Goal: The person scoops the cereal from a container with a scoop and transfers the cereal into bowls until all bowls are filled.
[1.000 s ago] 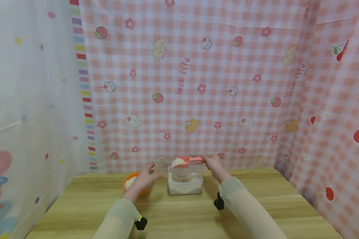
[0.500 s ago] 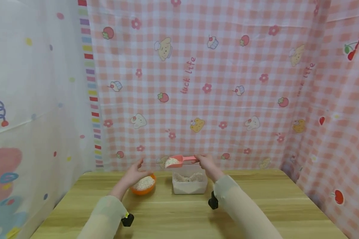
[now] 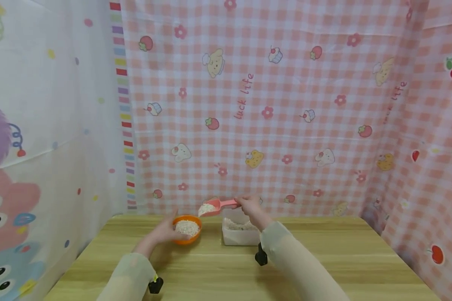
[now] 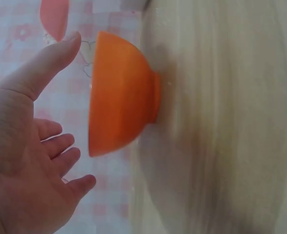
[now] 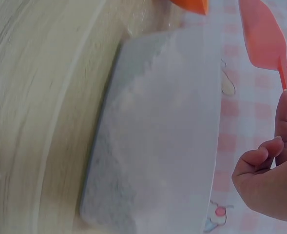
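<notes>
My right hand (image 3: 250, 210) grips the handle of a pink scoop (image 3: 215, 205), which carries a heap of pale, oat-like flakes. The scoop hangs in the air just right of and above an orange bowl (image 3: 197, 235) that holds more of the same flakes. Around the bowl's left side, my left hand (image 3: 162, 233) has its thumb and fingers spread. In the left wrist view a gap shows between that hand and the bowl (image 4: 121, 95). Beneath my right hand stands a translucent box (image 3: 239, 239), partly filled with flakes.
Bowl and box stand near the back edge of a wooden table (image 3: 211, 276). Behind it hangs a pink checked curtain (image 3: 286, 125), with a white patterned one (image 3: 68, 167) at the left. Black wrist cameras (image 3: 156, 285) hang below the sleeves.
The loaded scoop has travelled left from above the box towards the bowl. My left hand first drew back leftwards from over the bowl, then came lower beside it. The head view has turned slightly left.
</notes>
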The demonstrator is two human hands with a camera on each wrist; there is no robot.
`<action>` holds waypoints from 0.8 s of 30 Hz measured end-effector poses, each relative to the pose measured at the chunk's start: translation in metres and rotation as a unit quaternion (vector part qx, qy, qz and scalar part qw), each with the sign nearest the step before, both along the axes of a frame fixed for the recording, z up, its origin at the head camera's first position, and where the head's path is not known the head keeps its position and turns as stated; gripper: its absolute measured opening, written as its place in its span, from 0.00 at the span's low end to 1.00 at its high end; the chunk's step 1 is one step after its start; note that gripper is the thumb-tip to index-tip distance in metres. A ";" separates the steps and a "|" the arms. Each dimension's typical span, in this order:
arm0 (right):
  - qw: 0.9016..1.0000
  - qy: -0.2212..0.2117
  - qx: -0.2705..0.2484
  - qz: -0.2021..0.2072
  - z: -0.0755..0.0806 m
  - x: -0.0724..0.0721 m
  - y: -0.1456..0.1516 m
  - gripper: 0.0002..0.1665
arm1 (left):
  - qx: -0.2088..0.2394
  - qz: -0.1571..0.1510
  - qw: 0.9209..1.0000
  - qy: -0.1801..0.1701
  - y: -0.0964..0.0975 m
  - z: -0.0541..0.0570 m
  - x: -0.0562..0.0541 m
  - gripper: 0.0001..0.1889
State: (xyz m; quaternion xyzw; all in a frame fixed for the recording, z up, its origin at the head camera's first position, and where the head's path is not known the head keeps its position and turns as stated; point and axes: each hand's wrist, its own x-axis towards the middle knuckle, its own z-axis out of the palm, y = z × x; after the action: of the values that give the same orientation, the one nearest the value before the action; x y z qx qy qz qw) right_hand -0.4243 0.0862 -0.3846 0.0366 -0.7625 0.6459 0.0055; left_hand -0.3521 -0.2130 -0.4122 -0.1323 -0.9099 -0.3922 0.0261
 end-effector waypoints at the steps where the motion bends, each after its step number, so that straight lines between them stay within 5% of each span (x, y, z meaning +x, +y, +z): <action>1: 1.000 -0.003 0.005 0.006 -0.001 0.000 -0.003 0.17 | 0.001 -0.002 1.000 0.000 -0.001 -0.002 0.001 0.62; 24: 0.996 0.039 0.036 0.065 -0.005 0.019 -0.059 0.14 | -0.004 0.019 1.000 -0.003 -0.003 -0.015 0.005 0.62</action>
State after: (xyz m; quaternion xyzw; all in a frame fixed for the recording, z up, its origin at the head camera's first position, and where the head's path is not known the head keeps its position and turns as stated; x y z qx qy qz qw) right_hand -0.4051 0.0271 -0.3898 0.1113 -0.7808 0.6147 -0.0084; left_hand -0.3467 -0.2162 -0.4274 -0.1139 -0.9137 -0.3888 0.0307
